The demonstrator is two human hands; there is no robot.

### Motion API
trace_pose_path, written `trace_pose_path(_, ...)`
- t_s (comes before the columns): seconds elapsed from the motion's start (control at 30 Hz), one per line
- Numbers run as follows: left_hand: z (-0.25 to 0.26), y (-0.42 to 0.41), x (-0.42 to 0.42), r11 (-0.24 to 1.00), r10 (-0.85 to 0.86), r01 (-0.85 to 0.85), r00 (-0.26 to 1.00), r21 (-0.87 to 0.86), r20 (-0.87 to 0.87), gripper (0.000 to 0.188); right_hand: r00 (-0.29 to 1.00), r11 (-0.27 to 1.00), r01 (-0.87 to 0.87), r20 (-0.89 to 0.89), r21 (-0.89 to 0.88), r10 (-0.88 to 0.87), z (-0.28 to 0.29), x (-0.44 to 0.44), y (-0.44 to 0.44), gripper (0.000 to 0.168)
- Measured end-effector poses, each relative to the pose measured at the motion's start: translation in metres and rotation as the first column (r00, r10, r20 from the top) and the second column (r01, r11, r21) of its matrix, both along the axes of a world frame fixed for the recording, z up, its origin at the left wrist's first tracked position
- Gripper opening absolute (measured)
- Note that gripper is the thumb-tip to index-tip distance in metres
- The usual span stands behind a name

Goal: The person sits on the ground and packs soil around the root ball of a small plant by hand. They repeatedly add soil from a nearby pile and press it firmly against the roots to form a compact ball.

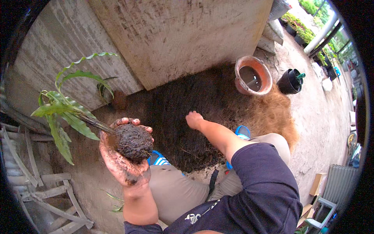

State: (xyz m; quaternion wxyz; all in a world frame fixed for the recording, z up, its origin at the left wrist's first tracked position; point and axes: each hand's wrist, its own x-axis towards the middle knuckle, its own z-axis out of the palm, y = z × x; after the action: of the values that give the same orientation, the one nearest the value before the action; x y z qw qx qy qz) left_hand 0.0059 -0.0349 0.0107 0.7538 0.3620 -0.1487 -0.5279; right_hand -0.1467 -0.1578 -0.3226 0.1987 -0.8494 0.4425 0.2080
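My left hand (pixel 124 166), smeared with soil, cups the dark round root ball (pixel 134 142) of a leafy plant. The plant's stem (pixel 95 120) tilts to the left, and its long wavy-edged green leaves (pixel 62 109) spread away from my palm. Over a broad heap of dark soil (pixel 175 96) on the ground, my right hand (pixel 194 120) reaches down with its fingers curled. Whether those fingers hold any soil is hidden. A second small plant (pixel 102 89) stands against the wall, partly behind the leaves.
A terracotta-coloured pot (pixel 239 83) with liquid inside stands beyond brown fibre (pixel 273 111). Beside it lie black plastic pots (pixel 286 83). Concrete panels (pixel 181 38) border the soil. A wooden frame (pixel 52 193) is at left; stacked sacks (pixel 270 35) sit at upper right.
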Motion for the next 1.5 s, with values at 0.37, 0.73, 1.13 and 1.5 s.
trace_pose_path(0.37,-0.002,-0.009,-0.001,0.998,-0.030,0.034,0.995,0.048,-0.091,0.043,0.199,0.196,0.540,0.102,0.819,-0.975,0.068,-0.026,-0.040,0.030)
trace_pose_path(0.73,-0.017,-0.027,-0.013,0.984,-0.131,0.147,0.980,0.103,-0.148,0.041,-0.201,0.132,0.218,0.177,0.967,-0.964,0.198,-0.040,-0.045,0.019)
trace_pose_path(1.13,-0.027,-0.042,-0.051,0.941,-0.235,0.229,0.972,0.248,-0.006,0.044,-0.367,0.276,-0.004,0.256,0.961,-0.895,0.308,-0.062,-0.021,0.017)
trace_pose_path(1.5,-0.046,-0.066,-0.084,0.942,-0.135,0.142,0.990,0.303,-0.044,0.045,-0.552,0.282,-0.171,0.145,0.944,-0.821,0.307,-0.037,0.015,0.019)
